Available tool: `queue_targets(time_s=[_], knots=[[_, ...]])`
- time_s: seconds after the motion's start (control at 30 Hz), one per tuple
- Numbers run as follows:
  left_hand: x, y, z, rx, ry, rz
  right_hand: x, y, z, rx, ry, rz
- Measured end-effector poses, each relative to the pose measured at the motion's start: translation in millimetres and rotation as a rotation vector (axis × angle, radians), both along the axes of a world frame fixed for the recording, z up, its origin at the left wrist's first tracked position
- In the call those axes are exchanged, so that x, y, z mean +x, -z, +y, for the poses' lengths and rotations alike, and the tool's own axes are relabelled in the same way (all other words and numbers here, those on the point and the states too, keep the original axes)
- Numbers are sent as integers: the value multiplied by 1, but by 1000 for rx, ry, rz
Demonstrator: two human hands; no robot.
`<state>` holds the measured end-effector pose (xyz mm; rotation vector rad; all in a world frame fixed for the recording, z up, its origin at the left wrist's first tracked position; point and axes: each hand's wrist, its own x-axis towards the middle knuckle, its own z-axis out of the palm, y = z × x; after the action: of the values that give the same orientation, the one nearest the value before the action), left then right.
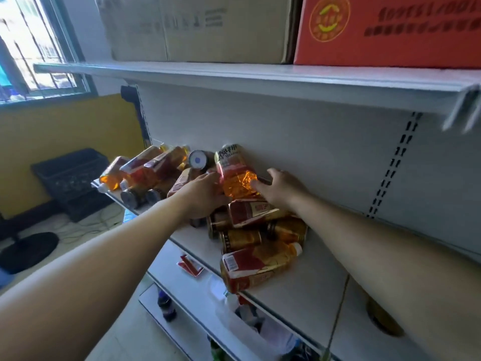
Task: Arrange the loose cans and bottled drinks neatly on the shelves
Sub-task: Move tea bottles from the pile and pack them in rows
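1. The tea bottle [235, 175] leans tipped near the back edge of the shelf [312, 282]; it sits on top of a heap of cans and bottles [250, 241].
2. The left hand [205, 194] curls round its left side; the right hand [282, 188] has fingers spread apart, with only the thumb touching it.
3. It is best to grip with both hands; lift it clear; stand it straight by the back edge.
4. Go slowly; the bottles at the front edge might roll off.

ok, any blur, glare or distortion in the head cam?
Head view: wide-angle bends the slotted upright; the window top left is blown out; print on the red carton is smeared; the amber bottle between the left hand and right hand glints with glare.
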<state>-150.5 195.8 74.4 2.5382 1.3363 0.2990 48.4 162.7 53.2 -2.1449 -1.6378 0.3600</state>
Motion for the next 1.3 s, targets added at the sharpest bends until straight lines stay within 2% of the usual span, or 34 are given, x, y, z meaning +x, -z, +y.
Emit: queue_targets(time_s=[0.1, 0.33, 0.47, 0.6, 0.8, 1.03, 1.2, 1.3], knots=[[-2, 4, 39, -64, -1, -84, -9, -2, 18, 19, 44, 51], [-19, 9, 106, -72, 79, 9, -36, -11, 49, 18, 195, 140], [-36, 17, 135, -90, 89, 61, -52, -21, 65, 17, 261, 88], [-54, 33, 154, -120, 20, 78, -66, -27, 89, -64, 261, -58], [-60, 53, 160, -347, -193, -163, -82, -30, 126, -203, 273, -257], [-51, 58, 168, -524, -323, -169, -89, -29, 141, -322, 295, -332], [-51, 62, 169, -561, -306, -272, -88, -28, 137, -245, 278, -333], [-59, 61, 169, -582, -372, -323, -88, -25, 134, -190, 272, -317]])
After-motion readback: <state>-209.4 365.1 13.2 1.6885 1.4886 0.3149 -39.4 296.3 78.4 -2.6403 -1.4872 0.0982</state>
